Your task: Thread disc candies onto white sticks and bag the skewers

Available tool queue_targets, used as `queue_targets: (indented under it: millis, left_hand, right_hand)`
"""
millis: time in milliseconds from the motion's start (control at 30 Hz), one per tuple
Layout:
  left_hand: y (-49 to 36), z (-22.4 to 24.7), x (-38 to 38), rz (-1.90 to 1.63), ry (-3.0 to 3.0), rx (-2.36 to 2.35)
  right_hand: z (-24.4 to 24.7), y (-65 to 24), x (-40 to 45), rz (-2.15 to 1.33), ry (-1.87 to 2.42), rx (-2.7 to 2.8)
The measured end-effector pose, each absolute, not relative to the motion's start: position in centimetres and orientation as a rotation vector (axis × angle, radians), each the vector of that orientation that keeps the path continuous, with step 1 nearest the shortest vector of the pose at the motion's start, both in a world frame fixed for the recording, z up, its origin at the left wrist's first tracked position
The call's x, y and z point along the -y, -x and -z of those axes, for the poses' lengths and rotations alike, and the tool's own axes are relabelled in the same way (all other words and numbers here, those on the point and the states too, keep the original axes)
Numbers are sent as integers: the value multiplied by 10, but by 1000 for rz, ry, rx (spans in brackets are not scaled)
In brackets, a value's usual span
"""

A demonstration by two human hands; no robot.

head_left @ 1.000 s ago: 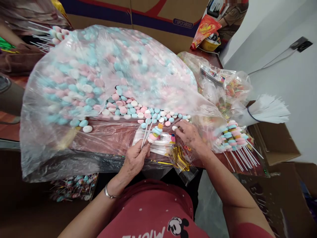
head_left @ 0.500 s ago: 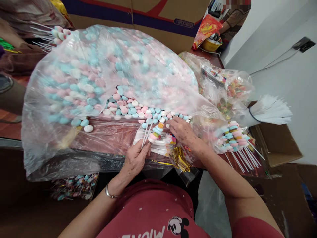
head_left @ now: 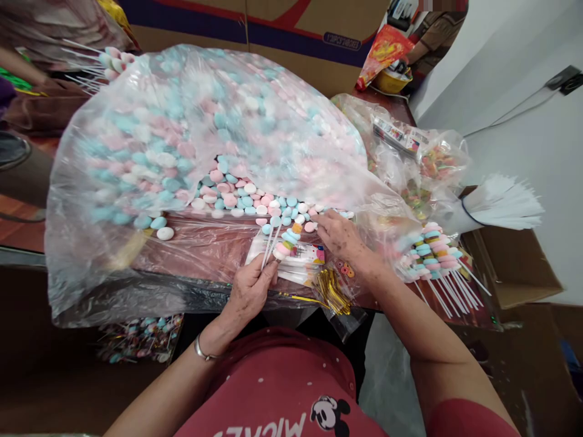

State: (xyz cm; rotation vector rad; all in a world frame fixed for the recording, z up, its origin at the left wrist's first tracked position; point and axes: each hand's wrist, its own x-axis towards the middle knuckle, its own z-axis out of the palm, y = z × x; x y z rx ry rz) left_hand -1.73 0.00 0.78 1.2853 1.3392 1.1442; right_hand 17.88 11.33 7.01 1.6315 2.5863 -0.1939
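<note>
My left hand (head_left: 249, 288) is closed around white sticks (head_left: 270, 244) and a skewer of marshmallows (head_left: 286, 241). Blue, pink and white marshmallows are threaded on that skewer, with orange and green pieces among them. My right hand (head_left: 339, 235) reaches palm down to the near edge of the loose marshmallows (head_left: 246, 197), its fingers partly stretched and touching or just above them. Nothing shows in its fingers, though the undersides are hidden. Beneath the skewer lie white printed packets (head_left: 298, 272), with gold twist ties (head_left: 334, 291) beside them.
A large clear plastic bag (head_left: 204, 121) of marshmallows covers much of the table. Finished skewers (head_left: 435, 252) lie at the right, near a bundle of white sticks (head_left: 505, 203) and bags of gummy candy (head_left: 437, 161). An open carton (head_left: 523, 267) stands below. Another person's arm (head_left: 22, 67) is at upper left.
My right hand has shifted slightly up and right along the marshmallow edge, uncovering a pink one. My left hand keeps its hold on the sticks and skewer. The view has shifted a little.
</note>
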Motion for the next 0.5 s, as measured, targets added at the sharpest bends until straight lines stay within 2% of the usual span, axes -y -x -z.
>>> queue_targets:
  millis: [333,500]
  left_hand:
    - [17,-18,-2,-1133,-1333,-1354]
    - [16,-18,-6,-1161,-1361,-1325]
  right_hand:
    - [-60,-163,-111,32,-1529,-2533]
    - [-58,-167,-114,-300,-1517,-2597]
